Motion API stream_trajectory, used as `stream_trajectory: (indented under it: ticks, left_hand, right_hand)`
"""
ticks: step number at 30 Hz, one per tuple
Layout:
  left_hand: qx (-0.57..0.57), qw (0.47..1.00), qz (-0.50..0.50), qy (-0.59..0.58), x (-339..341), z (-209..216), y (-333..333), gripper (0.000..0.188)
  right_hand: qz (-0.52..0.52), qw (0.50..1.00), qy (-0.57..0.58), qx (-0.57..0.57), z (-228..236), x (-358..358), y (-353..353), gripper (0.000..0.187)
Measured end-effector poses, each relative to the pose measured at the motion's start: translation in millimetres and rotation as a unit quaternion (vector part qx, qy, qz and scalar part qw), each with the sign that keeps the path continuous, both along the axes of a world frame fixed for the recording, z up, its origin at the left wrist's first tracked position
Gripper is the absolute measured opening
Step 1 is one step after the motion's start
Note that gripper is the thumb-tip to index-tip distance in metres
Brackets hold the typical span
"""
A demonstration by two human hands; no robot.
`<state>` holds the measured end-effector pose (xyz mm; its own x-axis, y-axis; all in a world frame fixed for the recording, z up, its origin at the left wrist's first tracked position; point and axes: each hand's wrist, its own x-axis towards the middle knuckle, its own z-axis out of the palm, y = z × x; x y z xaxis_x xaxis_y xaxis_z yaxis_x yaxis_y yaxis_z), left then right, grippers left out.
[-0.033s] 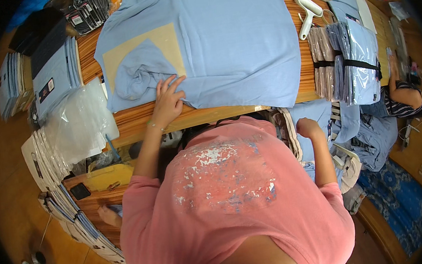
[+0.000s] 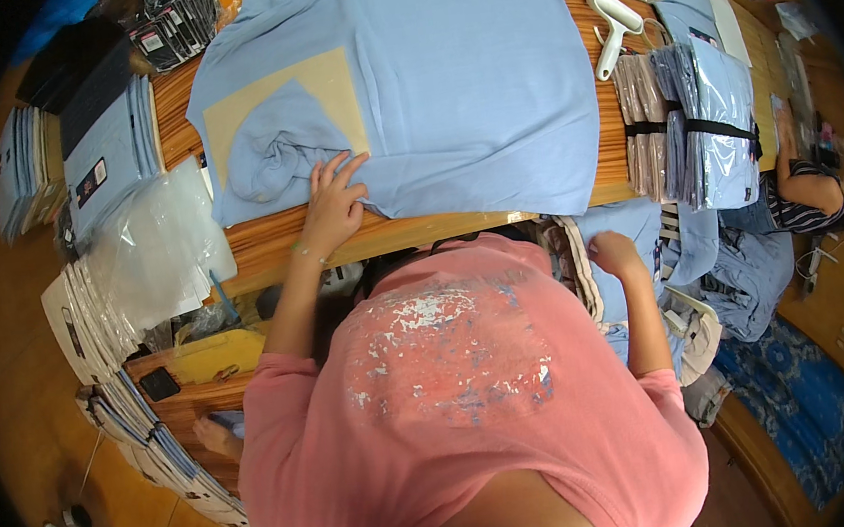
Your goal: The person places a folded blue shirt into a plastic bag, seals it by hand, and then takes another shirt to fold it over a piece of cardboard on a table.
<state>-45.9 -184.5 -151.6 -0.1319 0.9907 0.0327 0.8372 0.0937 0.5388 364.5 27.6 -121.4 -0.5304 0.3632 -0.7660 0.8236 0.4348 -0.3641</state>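
Note:
A light blue garment lies spread across the wooden table, with part of it bunched in a twisted heap at the left. Beneath that heap sits a flat tan card. My left hand rests on the garment by the card's near corner, its fingers apart and holding nothing. Beside the table's near edge, my right hand is curled closed in front of hanging blue cloth. What its fingers hold, if anything, is hidden.
At the right are a white lint roller and strapped bundles of bagged garments. Folded blue garments, clear plastic bags and a black phone are at the left. Another person sits far right.

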Motion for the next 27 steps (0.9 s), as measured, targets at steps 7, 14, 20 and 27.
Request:
stream_trajectory:
  ticks: [7, 14, 20, 27]
  left_hand:
    - [0.005, 1.0, -0.013, -0.001, -2.6, 0.2, 1.6, 0.005]
    - [-0.01, 1.0, -0.014, 0.012, -3.4, 1.7, -0.4, 0.006]
    - [-0.002, 1.0, -0.009, 0.014, -1.6, -2.1, 1.3, 0.006]
    - [-0.002, 1.0, -0.008, 0.002, -1.6, -0.8, -0.3, 0.006]
  right_hand:
    - [-0.095, 0.864, 0.422, 0.258, -17.1, -181.9, -4.4, 0.014]
    - [-0.111, 0.879, 0.379, 0.267, -46.0, -201.3, -4.0, 0.014]
    - [-0.23, 0.857, 0.446, 0.116, -24.3, -159.3, 7.2, 0.015]
    - [-0.277, 0.909, 0.196, -0.242, -5.8, 12.1, -10.8, 0.012]
